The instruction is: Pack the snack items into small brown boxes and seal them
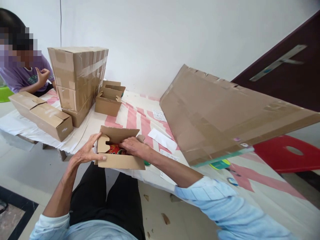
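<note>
A small brown cardboard box (117,161) stands on the near edge of the low table with a white cloth with pink stripes (132,118), just in front of the person's knees. The box is open at the top: its far flap stands up, a side flap with a cut notch is folded inward at the left, and the near wall is plain and smooth. Inside lies a red and colourful packet (114,149), only partly visible.

The left hand (86,151) holds the left side of the box, with spread fingers on the outer wall and the thumb on the notched flap. The right hand (133,146) lies over the open top from the right, its fingers stretched and close together. Whether they pinch anything I cannot tell.

Far to the left there is a stack of taped cardboard cartons (77,80), beside it a long closed carton (41,115) and a second small open box (108,100). A large flat cardboard sheet (225,113) leans at the right, above a red plastic stool (282,153). Another person in a purple shirt (18,76) sits at the far left.
</note>
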The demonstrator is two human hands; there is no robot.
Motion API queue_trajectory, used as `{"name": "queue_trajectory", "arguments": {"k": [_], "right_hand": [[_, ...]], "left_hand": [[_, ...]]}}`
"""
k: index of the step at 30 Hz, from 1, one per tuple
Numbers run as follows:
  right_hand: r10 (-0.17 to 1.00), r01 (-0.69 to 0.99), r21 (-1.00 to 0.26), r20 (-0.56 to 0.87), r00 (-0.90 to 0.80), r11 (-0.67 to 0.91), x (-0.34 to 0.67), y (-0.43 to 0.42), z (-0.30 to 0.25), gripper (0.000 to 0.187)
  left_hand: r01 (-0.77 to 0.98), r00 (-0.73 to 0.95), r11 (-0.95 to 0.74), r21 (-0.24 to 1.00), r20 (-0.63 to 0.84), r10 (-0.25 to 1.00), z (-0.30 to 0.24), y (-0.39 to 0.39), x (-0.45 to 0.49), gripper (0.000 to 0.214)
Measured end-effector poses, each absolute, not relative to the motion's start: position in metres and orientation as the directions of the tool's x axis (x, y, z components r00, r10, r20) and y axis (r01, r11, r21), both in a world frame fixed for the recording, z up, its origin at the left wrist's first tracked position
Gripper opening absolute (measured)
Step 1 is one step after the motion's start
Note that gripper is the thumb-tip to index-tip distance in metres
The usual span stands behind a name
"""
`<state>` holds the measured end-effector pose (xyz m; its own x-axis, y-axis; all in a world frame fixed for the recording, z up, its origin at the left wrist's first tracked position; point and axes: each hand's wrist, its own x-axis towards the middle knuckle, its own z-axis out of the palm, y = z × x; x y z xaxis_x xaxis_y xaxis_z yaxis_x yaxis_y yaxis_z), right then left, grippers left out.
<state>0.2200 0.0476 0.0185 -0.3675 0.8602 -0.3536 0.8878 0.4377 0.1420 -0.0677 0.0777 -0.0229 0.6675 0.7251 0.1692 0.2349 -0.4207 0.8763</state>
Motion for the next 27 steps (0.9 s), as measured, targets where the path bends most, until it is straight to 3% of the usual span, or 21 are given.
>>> {"name": "queue_trajectory", "arguments": {"k": [9,17,27], "right_hand": [[0.841,0.87,0.084,-0.318,-0.438,0.485,0.225,0.046,0.029,0.023],[0.777,0.783,-0.018,0.143,-0.613,0.622,0.245,0.038,0.087,0.018],[0.87,0.793,-0.399,0.379,-0.314,0.46,0.274,0.012,0.142,0.015]], "left_hand": [[0.226,0.659,-0.409,0.884,0.171,0.733,-0.023,0.077,-0.069,0.118],[0.24,0.653,-0.397,0.886,0.155,0.741,-0.023,0.081,-0.066,0.123],[0.243,0.633,-0.494,0.835,0.249,0.733,-0.007,0.073,-0.063,0.11]]}}
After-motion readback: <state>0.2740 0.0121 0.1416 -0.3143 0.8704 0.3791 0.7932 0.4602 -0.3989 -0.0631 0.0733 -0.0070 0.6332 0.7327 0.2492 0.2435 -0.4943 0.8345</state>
